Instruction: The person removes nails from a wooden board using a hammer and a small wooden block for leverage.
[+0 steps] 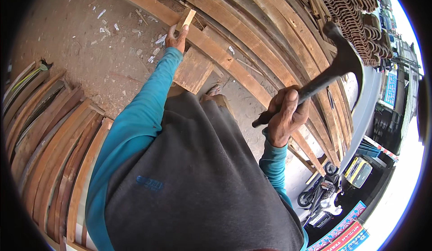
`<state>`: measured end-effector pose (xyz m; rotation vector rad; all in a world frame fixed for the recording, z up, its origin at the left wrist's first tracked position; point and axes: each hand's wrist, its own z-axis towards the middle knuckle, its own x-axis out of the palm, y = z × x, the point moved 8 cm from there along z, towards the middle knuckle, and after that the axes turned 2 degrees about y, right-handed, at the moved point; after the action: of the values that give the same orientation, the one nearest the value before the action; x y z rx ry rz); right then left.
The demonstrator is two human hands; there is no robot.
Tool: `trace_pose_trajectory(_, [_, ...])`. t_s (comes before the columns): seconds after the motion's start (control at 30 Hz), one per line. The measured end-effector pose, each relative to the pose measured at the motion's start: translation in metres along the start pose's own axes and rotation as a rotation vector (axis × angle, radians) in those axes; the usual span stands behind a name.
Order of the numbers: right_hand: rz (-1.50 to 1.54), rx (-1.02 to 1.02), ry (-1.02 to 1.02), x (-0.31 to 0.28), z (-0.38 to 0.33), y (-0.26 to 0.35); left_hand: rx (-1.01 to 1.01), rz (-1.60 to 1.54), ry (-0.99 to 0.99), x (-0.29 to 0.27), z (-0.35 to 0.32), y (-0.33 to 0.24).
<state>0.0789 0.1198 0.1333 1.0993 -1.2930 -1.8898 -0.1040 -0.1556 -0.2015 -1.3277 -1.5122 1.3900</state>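
The right hand (pixel 288 116) is raised at about 3 o'clock from the middle of the view, its fingers (pixel 281 104) curled tight around the dark handle of a claw hammer (pixel 335 66). The hammer slants up toward 1 o'clock, with its black head and curved claw high above the stacked boards.

The left hand (pixel 176 37) reaches out at 11 o'clock on a teal sleeve. Its fingers pinch a small wooden block (pixel 186 19), thumb on the near side, and hold it upright on a long pale plank (pixel 211 41) that runs from 11 o'clock down toward 4 o'clock. The block touches the plank's top face; whether a nail stands there cannot be told.

Just below the left hand, a short square board (pixel 193 71) lies on the dirt ground (pixel 81 39), which is scattered with white chips. More curved planks (pixel 270 26) lie side by side beyond the pale one, and another stack of boards (pixel 49 134) fans out at 9 o'clock. Dark roof tiles (pixel 346 8) are piled at 1 o'clock, and parked motorbikes (pixel 321 197) stand at 4 o'clock.
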Motion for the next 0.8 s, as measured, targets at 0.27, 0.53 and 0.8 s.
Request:
trace_pose_trajectory(0.27, [-0.712, 0.281, 0.498, 0.034, -0.062, -0.21, -0.015, 0.015, 0.086, 0.01, 0.017, 0.017])
trace_pose_trajectory(0.53, [-0.005, -0.076, 0.032, 0.014, 0.006, 0.008, -0.091, -0.227, 0.018, 0.005, -0.002, 0.016])
trace_pose_trajectory(0.8, [-0.5, 0.205, 0.202, 0.007, -0.061, -0.181, -0.074, -0.12, 0.035, 0.009, 0.018, 0.034])
